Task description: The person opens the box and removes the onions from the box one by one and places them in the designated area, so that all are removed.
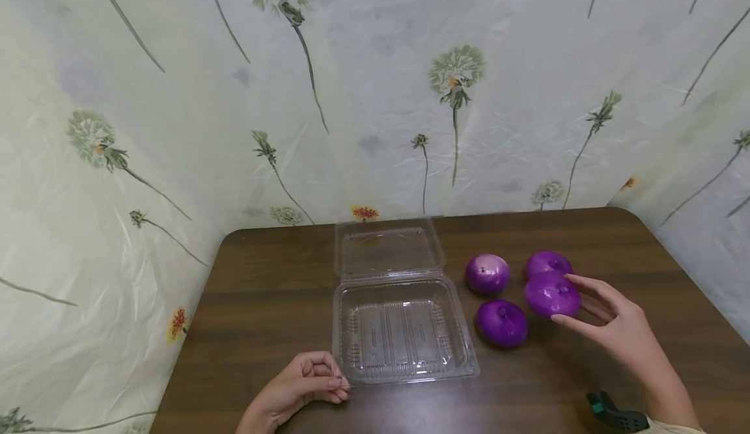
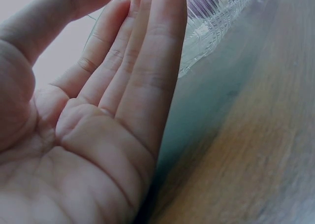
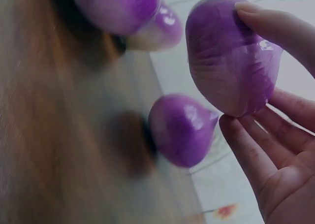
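My right hand (image 1: 624, 323) holds a shiny purple onion (image 1: 553, 295) between thumb and fingertips. The right wrist view shows this onion (image 3: 231, 61) raised off the table. Three more onions rest on the wood: a paler onion (image 1: 487, 274) beside the container, a darker onion (image 1: 502, 323) nearer the front, and another onion (image 1: 549, 263) partly hidden behind the held one. At the front left corner of a clear plastic clamshell container (image 1: 404, 378), my left hand (image 1: 301, 385) pinches the rim. Its hinged lid (image 1: 389, 248) lies folded back, and nothing sits in the base.
The brown wooden table (image 1: 275, 291) backs onto a flower-printed sheet (image 1: 375, 95) hanging like a wall. A black strap with a green patch (image 1: 612, 413) sits at my right wrist. The table's rounded rear edges meet the sheet.
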Demonstrator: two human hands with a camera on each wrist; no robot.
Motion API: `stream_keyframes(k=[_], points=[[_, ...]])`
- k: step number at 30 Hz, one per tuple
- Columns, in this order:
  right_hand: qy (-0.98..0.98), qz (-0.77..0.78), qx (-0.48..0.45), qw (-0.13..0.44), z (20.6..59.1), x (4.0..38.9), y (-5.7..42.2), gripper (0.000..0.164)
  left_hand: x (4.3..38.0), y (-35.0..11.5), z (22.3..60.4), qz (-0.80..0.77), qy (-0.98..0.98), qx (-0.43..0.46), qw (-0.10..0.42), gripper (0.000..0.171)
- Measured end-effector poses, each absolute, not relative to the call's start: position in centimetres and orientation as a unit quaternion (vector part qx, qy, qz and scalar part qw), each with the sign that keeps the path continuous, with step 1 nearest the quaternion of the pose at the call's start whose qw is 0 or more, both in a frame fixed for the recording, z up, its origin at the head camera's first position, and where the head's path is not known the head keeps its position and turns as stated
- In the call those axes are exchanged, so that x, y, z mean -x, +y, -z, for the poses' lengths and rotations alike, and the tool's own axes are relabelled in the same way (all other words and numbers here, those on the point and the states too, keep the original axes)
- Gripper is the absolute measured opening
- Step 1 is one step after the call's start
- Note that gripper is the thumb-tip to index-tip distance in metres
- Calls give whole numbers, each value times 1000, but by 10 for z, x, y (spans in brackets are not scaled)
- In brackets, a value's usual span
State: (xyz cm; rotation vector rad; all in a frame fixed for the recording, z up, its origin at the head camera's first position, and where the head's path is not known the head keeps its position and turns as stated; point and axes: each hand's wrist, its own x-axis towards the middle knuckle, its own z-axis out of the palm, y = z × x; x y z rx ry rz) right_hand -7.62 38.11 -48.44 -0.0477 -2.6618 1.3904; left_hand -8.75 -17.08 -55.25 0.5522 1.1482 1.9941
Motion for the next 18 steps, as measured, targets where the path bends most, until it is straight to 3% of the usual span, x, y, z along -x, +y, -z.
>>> stream_keyframes(k=[9, 18], points=[[-892, -446, 21, 64, 499, 73, 399, 75, 87, -171, 551, -777, 456, -211, 378, 25], [-909, -413, 48, 17, 511, 72, 412, 81, 87, -171, 552, -780, 453, -215, 375, 25]])
